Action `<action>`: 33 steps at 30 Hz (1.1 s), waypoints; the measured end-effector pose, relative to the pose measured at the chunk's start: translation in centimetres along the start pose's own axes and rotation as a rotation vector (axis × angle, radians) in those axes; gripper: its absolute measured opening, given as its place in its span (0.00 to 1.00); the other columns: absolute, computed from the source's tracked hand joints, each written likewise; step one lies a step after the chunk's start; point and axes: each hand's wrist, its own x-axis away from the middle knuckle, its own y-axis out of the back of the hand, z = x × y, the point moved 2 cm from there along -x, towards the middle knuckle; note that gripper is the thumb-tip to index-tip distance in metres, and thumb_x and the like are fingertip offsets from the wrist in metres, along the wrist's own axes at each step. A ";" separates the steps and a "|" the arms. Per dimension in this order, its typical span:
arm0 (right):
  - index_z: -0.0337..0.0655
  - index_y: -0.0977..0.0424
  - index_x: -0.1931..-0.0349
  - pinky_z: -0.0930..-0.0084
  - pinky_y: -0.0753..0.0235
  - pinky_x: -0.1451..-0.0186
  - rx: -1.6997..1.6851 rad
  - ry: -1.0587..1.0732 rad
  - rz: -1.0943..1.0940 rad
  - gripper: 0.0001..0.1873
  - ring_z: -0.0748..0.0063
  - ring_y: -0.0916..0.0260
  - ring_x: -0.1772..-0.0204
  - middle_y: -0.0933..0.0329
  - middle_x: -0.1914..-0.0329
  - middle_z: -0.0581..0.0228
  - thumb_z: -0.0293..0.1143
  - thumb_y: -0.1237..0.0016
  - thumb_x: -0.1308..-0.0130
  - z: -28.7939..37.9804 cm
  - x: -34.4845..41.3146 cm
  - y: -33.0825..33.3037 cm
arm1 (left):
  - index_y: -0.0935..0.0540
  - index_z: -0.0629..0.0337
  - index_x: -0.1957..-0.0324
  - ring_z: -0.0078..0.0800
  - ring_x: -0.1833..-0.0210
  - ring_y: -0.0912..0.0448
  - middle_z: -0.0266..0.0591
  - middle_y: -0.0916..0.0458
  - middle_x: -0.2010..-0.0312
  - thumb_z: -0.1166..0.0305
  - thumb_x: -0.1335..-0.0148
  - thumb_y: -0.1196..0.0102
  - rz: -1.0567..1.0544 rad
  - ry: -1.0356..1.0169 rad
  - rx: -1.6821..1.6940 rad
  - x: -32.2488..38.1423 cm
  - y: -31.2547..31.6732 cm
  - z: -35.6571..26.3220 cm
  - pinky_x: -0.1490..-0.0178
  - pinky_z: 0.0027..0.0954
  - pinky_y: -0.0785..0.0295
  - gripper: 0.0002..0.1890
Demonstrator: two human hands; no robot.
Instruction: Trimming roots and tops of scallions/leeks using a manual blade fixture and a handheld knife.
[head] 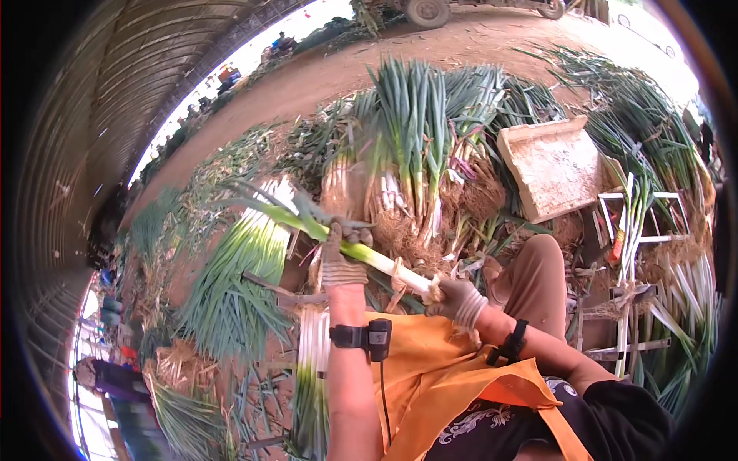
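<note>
A long green onion (380,260) lies slantwise across the front of me, its green leaves at the upper left and its white stem at the lower right. My left hand (345,248), in a dirty knit glove, grips it where green turns pale. My right hand (455,297), gloved too, is closed around the root end. Pale strips of peeled skin (398,282) hang from the white stem. Upright bundles of green onions (412,132) with tangled roots stand just beyond my hands. Left of my left hand, a fanned pile of green onions (236,288) rests on a low rack.
A dirty foam box piece (553,167) and a white metal frame (643,236) are at the right. More onions lie on racks (634,346) there. Leaf scraps cover the ground at left. A person in dark clothing (118,380) is at the far lower left. A wheeled vehicle (426,11) stands beyond the dirt path.
</note>
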 end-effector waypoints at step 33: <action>0.35 0.30 0.51 0.85 0.29 0.62 -0.625 -0.190 0.241 0.16 0.86 0.33 0.65 0.25 0.66 0.71 0.30 0.53 0.39 8.1 -2.3 2.1 | 0.29 0.58 0.53 0.18 0.81 0.33 0.27 0.32 0.79 0.65 0.38 0.53 -0.074 -0.264 -0.387 0.8 -10.3 -10.6 0.73 0.28 0.32 0.13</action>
